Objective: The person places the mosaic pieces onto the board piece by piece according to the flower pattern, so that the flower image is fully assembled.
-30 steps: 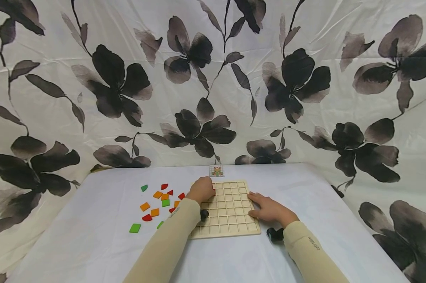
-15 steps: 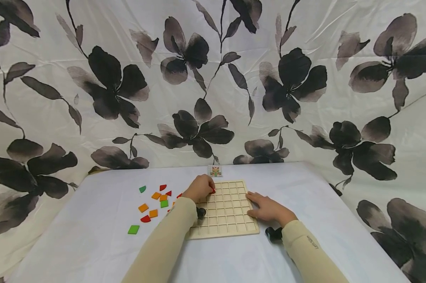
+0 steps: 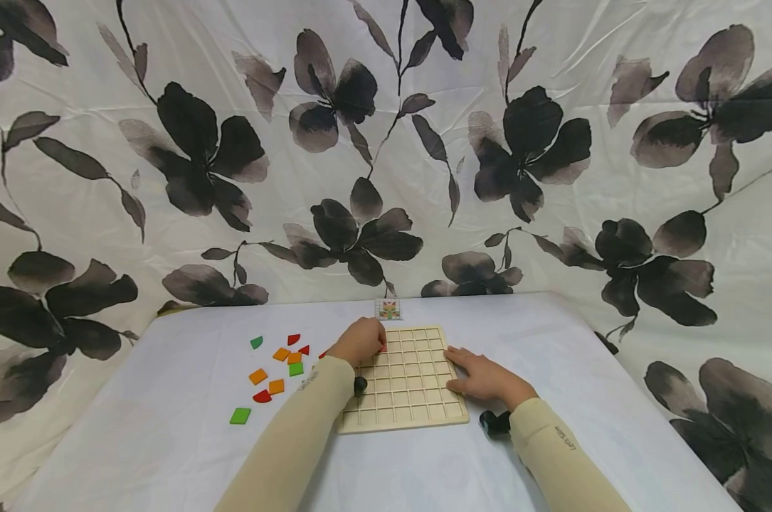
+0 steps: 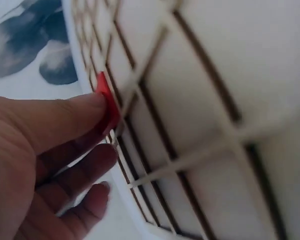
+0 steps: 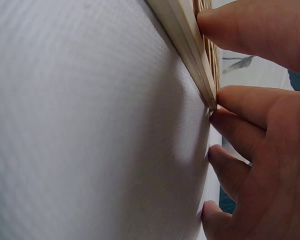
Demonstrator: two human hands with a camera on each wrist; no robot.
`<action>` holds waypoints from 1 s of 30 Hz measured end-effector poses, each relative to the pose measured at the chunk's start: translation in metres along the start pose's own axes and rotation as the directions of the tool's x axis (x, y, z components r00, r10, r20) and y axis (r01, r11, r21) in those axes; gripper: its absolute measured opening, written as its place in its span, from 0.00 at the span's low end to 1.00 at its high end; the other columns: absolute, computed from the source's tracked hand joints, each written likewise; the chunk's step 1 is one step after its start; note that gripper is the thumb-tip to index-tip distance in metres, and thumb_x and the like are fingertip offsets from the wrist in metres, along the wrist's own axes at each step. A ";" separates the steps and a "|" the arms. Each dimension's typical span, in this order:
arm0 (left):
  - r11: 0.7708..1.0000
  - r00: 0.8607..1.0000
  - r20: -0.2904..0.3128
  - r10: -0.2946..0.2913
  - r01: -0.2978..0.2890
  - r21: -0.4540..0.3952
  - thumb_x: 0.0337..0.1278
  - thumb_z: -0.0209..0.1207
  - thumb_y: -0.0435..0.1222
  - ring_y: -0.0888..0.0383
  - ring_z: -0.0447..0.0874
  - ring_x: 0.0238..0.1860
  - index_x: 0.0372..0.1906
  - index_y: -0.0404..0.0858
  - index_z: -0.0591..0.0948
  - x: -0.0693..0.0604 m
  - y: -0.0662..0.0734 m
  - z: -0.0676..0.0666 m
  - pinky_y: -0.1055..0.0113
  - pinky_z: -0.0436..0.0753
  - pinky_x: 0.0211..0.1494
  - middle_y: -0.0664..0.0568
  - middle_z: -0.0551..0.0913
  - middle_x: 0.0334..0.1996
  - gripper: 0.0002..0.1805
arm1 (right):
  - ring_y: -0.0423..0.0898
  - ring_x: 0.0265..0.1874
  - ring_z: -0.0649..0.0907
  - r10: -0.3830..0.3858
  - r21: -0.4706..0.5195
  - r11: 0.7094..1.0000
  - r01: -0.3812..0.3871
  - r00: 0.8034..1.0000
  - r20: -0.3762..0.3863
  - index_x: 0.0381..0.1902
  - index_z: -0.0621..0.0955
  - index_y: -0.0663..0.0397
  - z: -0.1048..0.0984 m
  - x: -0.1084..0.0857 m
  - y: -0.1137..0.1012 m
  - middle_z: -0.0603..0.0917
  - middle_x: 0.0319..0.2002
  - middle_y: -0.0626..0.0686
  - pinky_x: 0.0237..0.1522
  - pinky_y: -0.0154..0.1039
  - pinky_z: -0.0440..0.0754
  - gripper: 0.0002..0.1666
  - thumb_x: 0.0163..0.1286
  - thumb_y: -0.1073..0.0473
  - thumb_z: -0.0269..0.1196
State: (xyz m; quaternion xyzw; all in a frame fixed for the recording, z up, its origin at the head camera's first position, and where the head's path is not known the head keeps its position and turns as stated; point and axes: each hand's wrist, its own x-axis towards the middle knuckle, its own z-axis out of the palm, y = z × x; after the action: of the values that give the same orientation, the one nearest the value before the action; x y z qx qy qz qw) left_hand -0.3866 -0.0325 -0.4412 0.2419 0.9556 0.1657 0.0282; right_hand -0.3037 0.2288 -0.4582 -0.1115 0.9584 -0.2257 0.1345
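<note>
A pale wooden grid board (image 3: 411, 377) lies flat on the table. Over its far left part, the left hand (image 3: 362, 341) pinches a red piece (image 3: 383, 348). In the left wrist view, the thumb and a finger of the left hand (image 4: 55, 155) grip the red piece (image 4: 108, 102) at the grid's ridges (image 4: 175, 162). The right hand (image 3: 488, 377) rests on the board's right edge with fingers spread. The right wrist view shows the right hand (image 5: 265, 125) with thumb and fingertips touching the board's edge (image 5: 190, 55).
Left of the board lie several loose pieces: orange (image 3: 258, 377), green (image 3: 240, 416) and red (image 3: 262, 397). A small patterned card (image 3: 388, 308) is at the table's far edge. Behind the table (image 3: 168, 398) hangs a floral cloth (image 3: 450, 178).
The head view has shifted slightly. The left hand stays over the board's far left part, and the red piece has tilted a little in its fingers. The right hand keeps its place on the edge.
</note>
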 end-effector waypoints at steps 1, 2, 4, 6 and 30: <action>0.999 1.000 -0.006 0.002 -0.002 0.039 0.58 0.59 0.28 0.57 0.81 0.33 0.26 0.42 0.85 -0.001 0.001 0.000 0.62 0.81 0.42 0.53 0.85 0.29 0.09 | 0.55 0.76 0.56 -0.004 -0.003 1.000 0.004 1.000 0.001 0.74 0.61 0.49 0.000 0.000 0.000 0.58 0.76 0.52 0.74 0.58 0.51 0.41 0.67 0.47 0.60; 0.997 1.000 -0.011 0.005 -0.004 0.074 0.59 0.59 0.29 0.57 0.81 0.34 0.26 0.42 0.85 -0.002 0.003 0.000 0.62 0.81 0.43 0.53 0.85 0.29 0.09 | 0.55 0.75 0.56 -0.012 -0.004 1.000 0.012 1.000 0.001 0.74 0.61 0.50 0.000 0.000 0.000 0.58 0.76 0.53 0.74 0.58 0.51 0.41 0.67 0.47 0.60; 0.993 1.000 -0.009 0.002 -0.001 0.115 0.61 0.58 0.30 0.57 0.82 0.35 0.27 0.41 0.84 -0.005 0.006 -0.001 0.61 0.81 0.44 0.52 0.85 0.31 0.08 | 0.56 0.75 0.57 -0.020 -0.008 1.000 0.020 1.000 0.003 0.74 0.61 0.51 -0.001 -0.001 0.000 0.58 0.75 0.55 0.74 0.57 0.50 0.41 0.67 0.48 0.60; 0.992 1.000 0.008 -0.006 0.005 0.123 0.62 0.57 0.30 0.57 0.83 0.38 0.31 0.41 0.85 -0.009 0.008 -0.003 0.60 0.81 0.47 0.51 0.86 0.34 0.08 | 0.57 0.75 0.57 -0.027 -0.006 1.000 0.027 1.000 0.007 0.74 0.61 0.52 -0.001 -0.002 0.000 0.58 0.75 0.56 0.74 0.58 0.50 0.41 0.68 0.49 0.60; 0.924 0.923 0.075 -0.376 0.380 -0.038 0.63 0.55 0.30 0.49 0.77 0.40 0.55 0.30 0.78 -0.064 -0.122 -0.065 0.51 0.78 0.58 0.38 0.82 0.49 0.17 | 0.58 0.75 0.58 -0.027 0.009 1.000 0.027 1.000 0.006 0.73 0.63 0.50 -0.003 -0.006 0.000 0.59 0.75 0.55 0.72 0.60 0.55 0.41 0.66 0.45 0.62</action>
State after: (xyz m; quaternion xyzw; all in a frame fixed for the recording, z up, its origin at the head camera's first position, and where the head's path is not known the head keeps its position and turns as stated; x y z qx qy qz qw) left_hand -0.3941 -0.1836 -0.4224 0.0576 0.9783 0.1735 0.0974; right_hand -0.2986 0.2318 -0.4539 -0.1244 0.9554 -0.2315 0.1350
